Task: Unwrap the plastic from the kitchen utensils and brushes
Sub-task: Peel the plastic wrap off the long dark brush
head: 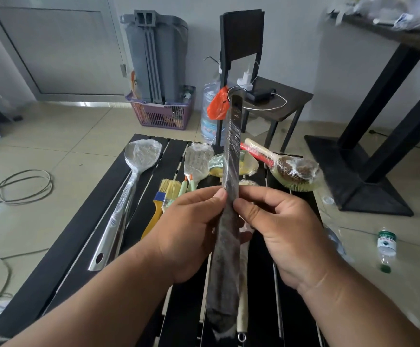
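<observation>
Both hands pinch wrapped brush (229, 221) mid-length: left hand (191, 229), right hand (284, 229). Long axis runs away from camera, above bench (78, 234).

A long dark brush (230, 186), wrapped in clear plastic, stands nearly upright above the black slatted table (98, 221). On the table lie a wrapped steel ladle (131, 186), a wrapped slotted spatula (197, 161), bare paintbrushes (165, 196) and a wrapped round brush (289, 169).
</observation>
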